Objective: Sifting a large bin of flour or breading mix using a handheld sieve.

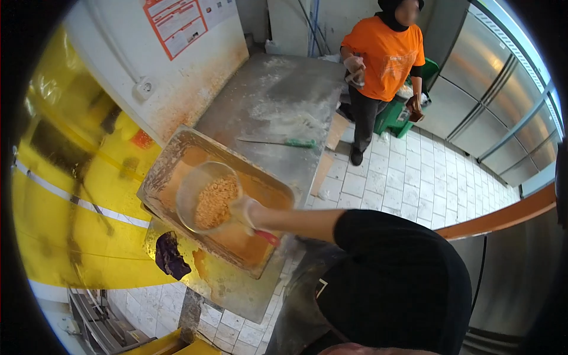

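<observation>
My right hand (244,211), in a thin pale glove, grips a round sieve (181,199) at its near side, beside its red handle (267,238). Many small orange-brown pieces (217,202) lie in the sieve. It is over a deep rectangular metal tub (284,195) with crusted walls, which holds orange-brown powder (242,242). My left hand is out of view. Behind the tub, a knife with a green handle (299,143) lies on the metal table (275,120). A dark purple cloth or bag (171,256) lies beside the tub.
Pale powder is spread over the table. A person in an orange shirt (384,57) stands beyond its far right corner, near a green bin (392,117). Yellow translucent sheeting (88,230) hangs at the left. A wall socket (144,88) and steel cabinets (475,75) are farther off.
</observation>
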The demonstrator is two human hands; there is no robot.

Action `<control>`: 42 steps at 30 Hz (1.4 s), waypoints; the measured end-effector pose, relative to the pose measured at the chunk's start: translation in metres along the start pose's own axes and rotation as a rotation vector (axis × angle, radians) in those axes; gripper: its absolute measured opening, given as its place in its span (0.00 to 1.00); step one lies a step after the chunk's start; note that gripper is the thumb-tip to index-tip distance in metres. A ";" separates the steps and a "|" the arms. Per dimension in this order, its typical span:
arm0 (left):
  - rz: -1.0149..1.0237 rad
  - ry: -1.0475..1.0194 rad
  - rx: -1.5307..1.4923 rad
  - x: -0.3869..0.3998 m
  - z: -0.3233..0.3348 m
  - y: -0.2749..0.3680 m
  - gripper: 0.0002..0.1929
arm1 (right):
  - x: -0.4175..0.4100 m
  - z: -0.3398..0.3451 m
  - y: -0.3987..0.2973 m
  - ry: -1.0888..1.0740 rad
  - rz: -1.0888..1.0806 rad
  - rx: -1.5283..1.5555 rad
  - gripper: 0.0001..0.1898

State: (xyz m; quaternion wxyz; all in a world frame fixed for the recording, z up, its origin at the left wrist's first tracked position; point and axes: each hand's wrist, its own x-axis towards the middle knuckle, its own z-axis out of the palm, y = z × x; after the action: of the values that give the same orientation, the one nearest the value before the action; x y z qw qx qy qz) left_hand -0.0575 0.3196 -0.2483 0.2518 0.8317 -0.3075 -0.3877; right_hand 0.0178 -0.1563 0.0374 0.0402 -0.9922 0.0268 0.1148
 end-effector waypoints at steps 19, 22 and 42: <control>-0.373 0.190 -0.556 -0.081 0.058 -0.042 0.20 | 0.053 0.038 0.069 0.420 -0.061 1.570 0.11; -0.006 0.281 0.082 -0.098 0.072 -0.067 0.18 | 0.063 0.017 0.036 0.134 0.287 2.202 0.11; -0.069 0.360 0.139 -0.118 0.081 -0.063 0.13 | 0.105 0.040 0.055 -0.303 -0.053 2.441 0.13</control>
State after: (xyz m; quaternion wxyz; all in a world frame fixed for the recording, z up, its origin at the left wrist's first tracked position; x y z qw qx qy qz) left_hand -0.1625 0.4319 -0.2782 0.2314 0.9130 -0.2550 -0.2186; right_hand 0.1075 -0.2117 -0.0299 0.9468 -0.2809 0.0914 0.1276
